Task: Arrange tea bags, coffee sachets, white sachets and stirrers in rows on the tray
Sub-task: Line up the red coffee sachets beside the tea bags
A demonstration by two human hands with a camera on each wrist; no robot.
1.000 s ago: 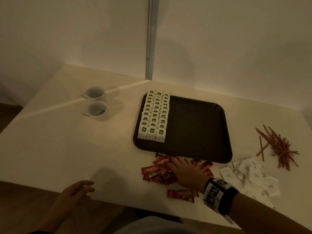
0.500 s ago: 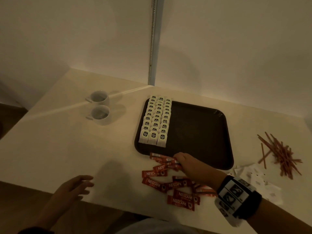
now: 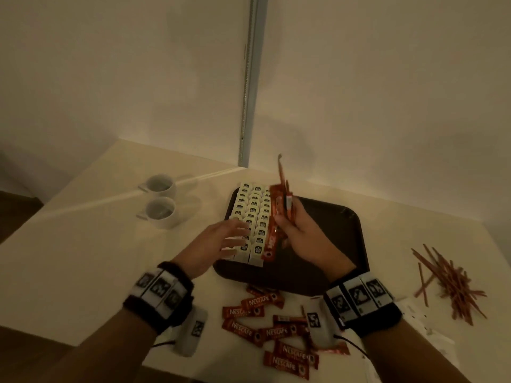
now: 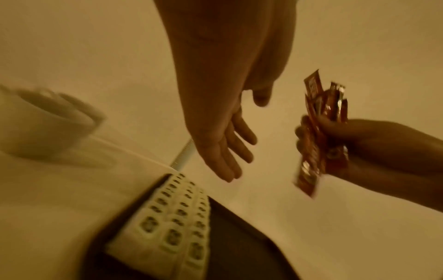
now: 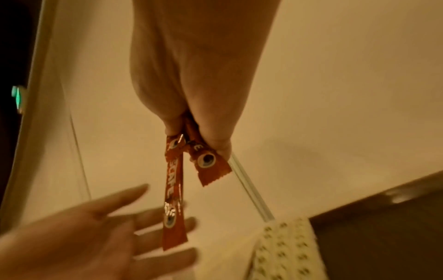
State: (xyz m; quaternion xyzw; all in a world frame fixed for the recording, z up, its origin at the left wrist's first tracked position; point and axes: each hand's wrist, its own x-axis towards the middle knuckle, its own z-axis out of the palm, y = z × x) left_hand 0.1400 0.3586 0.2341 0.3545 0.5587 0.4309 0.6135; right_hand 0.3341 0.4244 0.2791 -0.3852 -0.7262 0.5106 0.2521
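Several NESCAFE coffee sachets (image 3: 278, 219) gripped by right hand (image 3: 304, 236) fingers, left hand (image 3: 221, 239) fingers spread

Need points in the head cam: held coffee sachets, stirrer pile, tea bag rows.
held coffee sachets (image 3: 272, 239), head view, lower red face of the front sachet.
stirrer pile (image 3: 453, 283), head view, middle of the heap.
tea bag rows (image 3: 253, 210), head view, label in the middle row.

Dim, warm yellow-brown light throughout.
Both wrist views are smeared by motion blur; the cup (image 4: 45, 121) is soft, and a pale streak of light crosses the worktop (image 3: 83, 244).
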